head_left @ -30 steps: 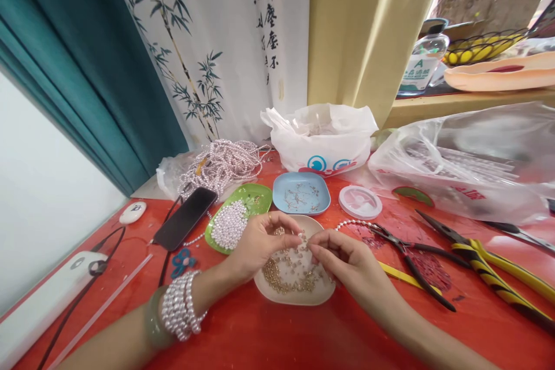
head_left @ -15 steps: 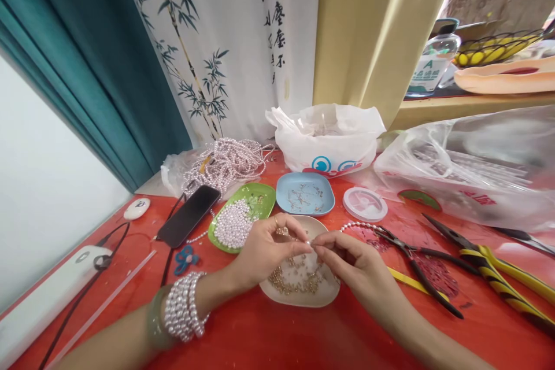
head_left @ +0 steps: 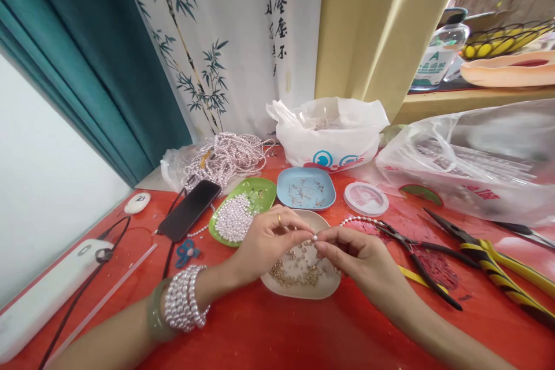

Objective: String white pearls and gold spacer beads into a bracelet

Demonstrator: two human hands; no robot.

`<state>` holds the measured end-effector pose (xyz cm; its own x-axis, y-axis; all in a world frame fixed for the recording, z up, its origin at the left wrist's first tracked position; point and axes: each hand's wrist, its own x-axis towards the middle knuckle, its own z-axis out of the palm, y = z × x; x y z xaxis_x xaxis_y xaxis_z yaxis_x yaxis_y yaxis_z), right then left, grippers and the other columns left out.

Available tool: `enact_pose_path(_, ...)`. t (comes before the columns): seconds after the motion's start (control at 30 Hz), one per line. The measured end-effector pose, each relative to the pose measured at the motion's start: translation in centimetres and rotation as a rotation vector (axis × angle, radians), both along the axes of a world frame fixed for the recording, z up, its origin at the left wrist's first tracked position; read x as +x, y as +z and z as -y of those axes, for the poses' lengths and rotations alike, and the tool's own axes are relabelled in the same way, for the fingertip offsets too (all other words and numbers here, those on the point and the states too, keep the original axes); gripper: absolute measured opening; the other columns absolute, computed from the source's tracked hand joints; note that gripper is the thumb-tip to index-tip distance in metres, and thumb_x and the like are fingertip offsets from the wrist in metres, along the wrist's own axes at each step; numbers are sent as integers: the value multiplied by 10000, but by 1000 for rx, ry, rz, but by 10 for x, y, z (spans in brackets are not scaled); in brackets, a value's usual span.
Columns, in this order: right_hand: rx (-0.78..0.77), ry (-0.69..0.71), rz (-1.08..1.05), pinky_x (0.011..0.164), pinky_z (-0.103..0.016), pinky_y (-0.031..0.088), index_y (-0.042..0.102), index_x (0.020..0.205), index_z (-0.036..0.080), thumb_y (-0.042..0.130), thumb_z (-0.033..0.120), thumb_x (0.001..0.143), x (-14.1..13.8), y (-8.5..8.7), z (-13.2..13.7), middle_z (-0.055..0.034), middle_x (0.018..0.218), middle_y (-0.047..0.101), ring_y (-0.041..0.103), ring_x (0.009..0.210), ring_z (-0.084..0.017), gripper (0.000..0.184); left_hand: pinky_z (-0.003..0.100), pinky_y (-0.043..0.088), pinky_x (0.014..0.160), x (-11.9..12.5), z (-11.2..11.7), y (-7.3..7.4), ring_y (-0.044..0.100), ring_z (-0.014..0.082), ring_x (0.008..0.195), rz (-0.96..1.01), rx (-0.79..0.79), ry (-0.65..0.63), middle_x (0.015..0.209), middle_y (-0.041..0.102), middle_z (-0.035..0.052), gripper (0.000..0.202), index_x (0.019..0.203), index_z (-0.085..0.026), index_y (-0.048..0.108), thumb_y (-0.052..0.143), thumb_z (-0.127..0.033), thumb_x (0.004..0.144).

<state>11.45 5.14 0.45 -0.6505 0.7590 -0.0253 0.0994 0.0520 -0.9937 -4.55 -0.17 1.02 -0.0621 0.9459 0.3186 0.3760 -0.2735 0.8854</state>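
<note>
A small white pearl bead [head_left: 314, 238] sits between the fingertips of both hands, above a cream plate [head_left: 299, 291] of small gold beads [head_left: 284, 275]. My left hand [head_left: 271, 240] pinches the bead from the left, thumb against forefinger. From the other side my right hand [head_left: 355, 251] closes its thumb and forefinger at the same bead; whether it also grips a pin or wire is too small to tell. Behind my left hand lies a green plate [head_left: 265, 189] with loose pearl beads [head_left: 234, 218]. A blue plate [head_left: 307, 180] holding thin metal pins stands farther back.
Right of my right hand lie black-handled pliers [head_left: 410, 248] beside a pearl strand [head_left: 358, 221], and yellow-black long-nose pliers [head_left: 485, 260]. Plastic bags [head_left: 332, 136] and heaped pearl strings [head_left: 225, 159] line the back. A phone [head_left: 189, 210] and a power strip [head_left: 56, 295] are left.
The view has tilted slightly downward to the right. Both hands stay together over the cream plate, and the white bead between the fingertips shows more clearly now.
</note>
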Motion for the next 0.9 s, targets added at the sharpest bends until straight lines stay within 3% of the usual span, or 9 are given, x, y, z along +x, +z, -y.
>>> enact_pose_path(0.1,0,31,15,479,-212,378,610,707,178,581,317,709,0,3,2,9,611,573,490,533,-105,142,261,419,618,2,3,3,537,150,719,-13,-26,2,700,610,24,62,688,-191,643,608,-218,730)
enact_pose_path(0.27,108,33,43,493,-230,387,626,868,198,597,354,720,2,2,2,17,602,551,491,544,-122,217,255,421,612,5,7,8,526,146,718,15,-23,-28,687,595,17,46,676,-204,650,618,-193,707)
enact_pose_path(0.4,35,106,11,530,-226,411,628,730,198,590,338,724,4,7,2,8,647,602,531,585,-124,145,252,411,598,6,10,12,521,142,699,48,-42,-18,678,579,15,49,676,-209,665,626,-209,705)
enact_pose_path(0.57,51,71,20,497,-211,387,597,626,189,584,290,711,6,20,1,22,589,566,499,542,-104,133,274,424,671,3,6,10,547,141,718,93,-98,-32,751,613,20,104,758,-198,649,560,-252,765)
enact_pose_path(0.63,68,30,18,489,-209,382,593,627,189,580,291,712,7,23,-1,22,585,557,488,534,-100,134,289,425,693,0,2,6,557,158,765,-7,-156,-42,811,633,31,120,806,-196,646,546,-254,774)
enact_pose_path(0.8,94,-77,14,423,-200,325,581,644,187,573,323,728,10,24,-11,36,554,502,407,464,-77,159,354,387,759,-1,-3,-7,538,212,819,-526,-179,-113,778,660,28,52,728,-195,662,620,-197,698)
enact_pose_path(0.9,125,-194,-17,425,-198,325,572,632,183,588,318,721,15,28,-20,43,537,474,397,458,-72,162,335,389,732,0,-2,-11,535,212,813,-668,-173,-126,783,661,35,68,750,-193,664,612,-210,708)
